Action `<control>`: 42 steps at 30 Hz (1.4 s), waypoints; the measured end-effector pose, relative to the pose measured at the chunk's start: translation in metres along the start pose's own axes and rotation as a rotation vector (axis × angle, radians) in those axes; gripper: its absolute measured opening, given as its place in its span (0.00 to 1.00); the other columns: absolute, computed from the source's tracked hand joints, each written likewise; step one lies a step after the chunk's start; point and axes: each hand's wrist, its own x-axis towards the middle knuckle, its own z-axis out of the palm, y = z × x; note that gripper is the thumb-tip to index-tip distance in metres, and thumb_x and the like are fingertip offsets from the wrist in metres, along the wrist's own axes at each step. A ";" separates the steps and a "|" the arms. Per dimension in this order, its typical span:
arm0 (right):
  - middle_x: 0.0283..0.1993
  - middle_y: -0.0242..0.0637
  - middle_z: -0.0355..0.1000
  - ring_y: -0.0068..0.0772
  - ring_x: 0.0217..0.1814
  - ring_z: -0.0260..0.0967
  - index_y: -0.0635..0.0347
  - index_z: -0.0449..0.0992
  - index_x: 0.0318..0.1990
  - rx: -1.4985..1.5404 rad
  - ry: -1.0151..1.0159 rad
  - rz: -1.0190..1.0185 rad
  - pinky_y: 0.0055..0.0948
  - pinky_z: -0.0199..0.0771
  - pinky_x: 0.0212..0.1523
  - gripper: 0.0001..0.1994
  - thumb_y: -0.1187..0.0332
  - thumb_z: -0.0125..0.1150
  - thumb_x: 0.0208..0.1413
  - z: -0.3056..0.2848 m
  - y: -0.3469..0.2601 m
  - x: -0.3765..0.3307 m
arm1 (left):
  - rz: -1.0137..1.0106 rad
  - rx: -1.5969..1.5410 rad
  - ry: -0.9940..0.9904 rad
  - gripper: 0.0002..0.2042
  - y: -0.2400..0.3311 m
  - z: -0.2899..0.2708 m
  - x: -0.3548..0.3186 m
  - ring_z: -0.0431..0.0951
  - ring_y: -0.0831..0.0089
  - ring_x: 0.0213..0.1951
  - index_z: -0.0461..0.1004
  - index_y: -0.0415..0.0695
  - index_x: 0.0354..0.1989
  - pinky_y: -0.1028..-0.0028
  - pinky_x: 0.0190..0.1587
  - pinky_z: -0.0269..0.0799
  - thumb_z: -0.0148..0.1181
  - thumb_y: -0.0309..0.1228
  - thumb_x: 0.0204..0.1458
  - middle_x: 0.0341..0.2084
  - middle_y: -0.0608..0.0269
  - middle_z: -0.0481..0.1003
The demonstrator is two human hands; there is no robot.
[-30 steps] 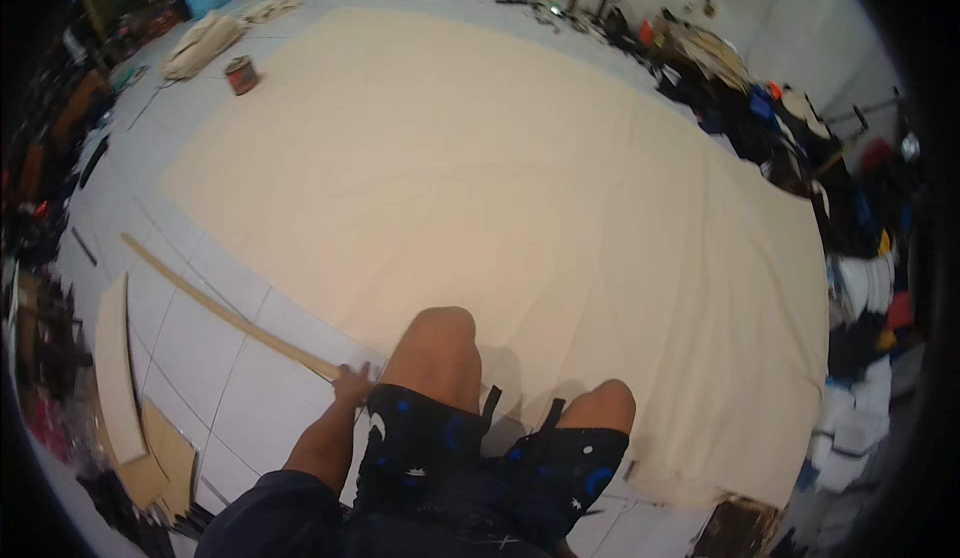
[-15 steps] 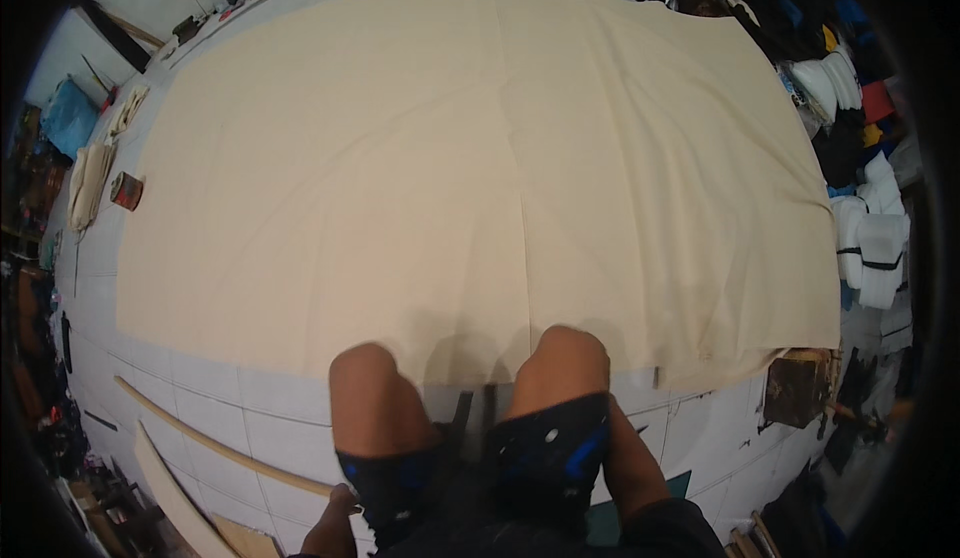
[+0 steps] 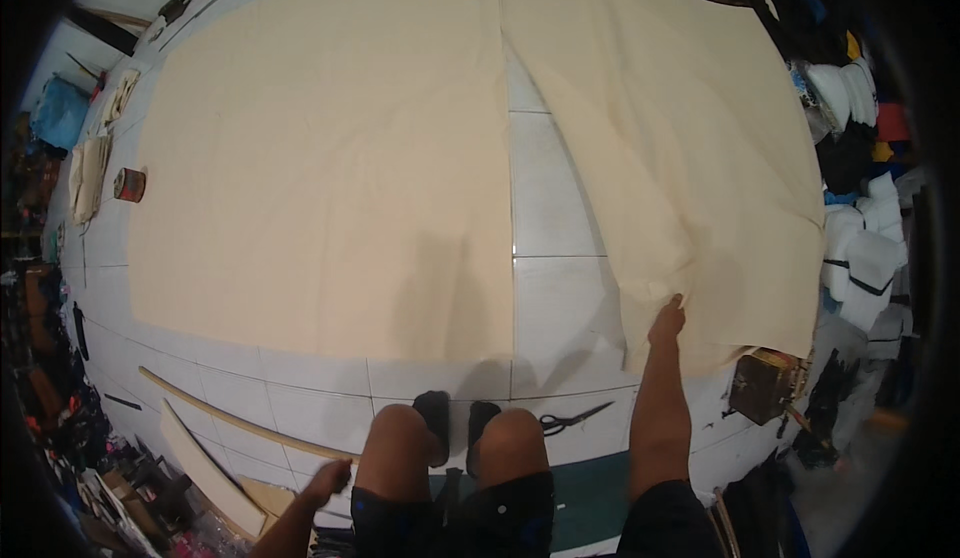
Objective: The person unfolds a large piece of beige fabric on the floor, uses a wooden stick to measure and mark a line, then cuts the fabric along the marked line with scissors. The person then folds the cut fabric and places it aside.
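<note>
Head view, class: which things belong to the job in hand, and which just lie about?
Likely job things:
cream fabric, in the right hand
long strip, by the left hand
scissors, perhaps

Apparently lying about:
red tin
blue bag
white bundles

At 6 o'clock the person wears near-black shorts [image 3: 520, 528] ending above the knees, with a small pale round dot on the right leg and faint blue touches on the left. Straight above them, also toward 6 o'clock, is dark footwear [image 3: 432, 423] with rounded toes, its exact kind hard to tell. A plain dark sleeve [image 3: 665, 523] at 5 o'clock leaves the right forearm [image 3: 660, 408] uncovered, while the left hand [image 3: 328, 480] at 7 o'clock and right hand [image 3: 668, 320] near 4 are bare.
</note>
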 end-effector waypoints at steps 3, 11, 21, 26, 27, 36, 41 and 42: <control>0.57 0.45 0.67 0.44 0.56 0.66 0.70 0.63 0.60 0.078 0.010 0.199 0.38 0.66 0.56 0.31 0.48 0.43 0.64 -0.054 -0.086 0.010 | -0.313 -0.169 -0.195 0.11 -0.038 0.019 -0.094 0.68 0.73 0.30 0.69 0.41 0.36 0.69 0.32 0.67 0.52 0.37 0.54 0.27 0.64 0.70; 0.62 0.56 0.61 0.52 0.61 0.60 0.73 0.56 0.64 -0.025 -0.082 -0.322 0.40 0.55 0.65 0.30 0.53 0.41 0.67 -0.127 -0.206 -0.080 | 0.030 0.765 -0.724 0.36 0.202 0.122 -0.190 0.73 0.63 0.51 0.68 0.43 0.59 0.66 0.51 0.70 0.51 0.61 0.53 0.48 0.49 0.74; 0.48 0.51 0.74 0.46 0.53 0.72 0.65 0.71 0.54 -0.501 -1.350 -0.343 0.40 0.69 0.55 0.21 0.66 0.60 0.55 -0.170 -0.374 -0.186 | 0.819 0.724 0.082 0.28 0.567 0.489 -0.231 0.73 0.48 0.50 0.60 0.49 0.63 0.56 0.51 0.70 0.58 0.37 0.53 0.47 0.44 0.71; 0.60 0.46 0.66 0.42 0.59 0.64 0.69 0.60 0.62 -0.237 -0.972 0.161 0.41 0.68 0.55 0.31 0.58 0.59 0.57 -0.075 -0.478 -0.118 | 0.886 0.797 0.095 0.25 0.554 0.472 -0.226 0.75 0.52 0.45 0.64 0.50 0.60 0.57 0.46 0.72 0.55 0.31 0.50 0.42 0.50 0.73; 0.57 0.47 0.66 0.43 0.57 0.65 0.70 0.61 0.61 -0.376 -0.977 0.070 0.42 0.69 0.53 0.30 0.58 0.60 0.56 -0.040 -0.487 -0.109 | 0.891 0.797 0.073 0.25 0.554 0.468 -0.230 0.75 0.52 0.45 0.64 0.50 0.60 0.57 0.47 0.72 0.55 0.31 0.50 0.42 0.51 0.73; 0.58 0.51 0.65 0.49 0.56 0.66 0.70 0.55 0.65 0.029 -0.601 0.094 0.46 0.70 0.52 0.31 0.59 0.54 0.59 0.091 -0.577 -0.069 | 0.961 0.202 0.033 0.22 0.529 0.360 -0.256 0.75 0.61 0.46 0.66 0.48 0.60 0.65 0.49 0.71 0.55 0.40 0.59 0.47 0.54 0.74; 0.56 0.44 0.68 0.38 0.58 0.65 0.66 0.66 0.60 0.000 -0.522 -0.578 0.36 0.67 0.55 0.27 0.56 0.55 0.58 0.068 -0.742 -0.088 | 0.634 -0.255 0.331 0.16 0.306 0.132 -0.198 0.74 0.64 0.47 0.70 0.39 0.53 0.67 0.50 0.69 0.50 0.33 0.60 0.48 0.52 0.73; 0.56 0.44 0.69 0.38 0.57 0.65 0.66 0.66 0.60 0.013 -0.516 -0.653 0.36 0.67 0.55 0.27 0.56 0.55 0.58 0.055 -0.778 -0.113 | 0.441 -0.312 0.473 0.16 0.254 0.092 -0.200 0.74 0.63 0.47 0.71 0.38 0.51 0.67 0.49 0.70 0.50 0.34 0.59 0.46 0.49 0.74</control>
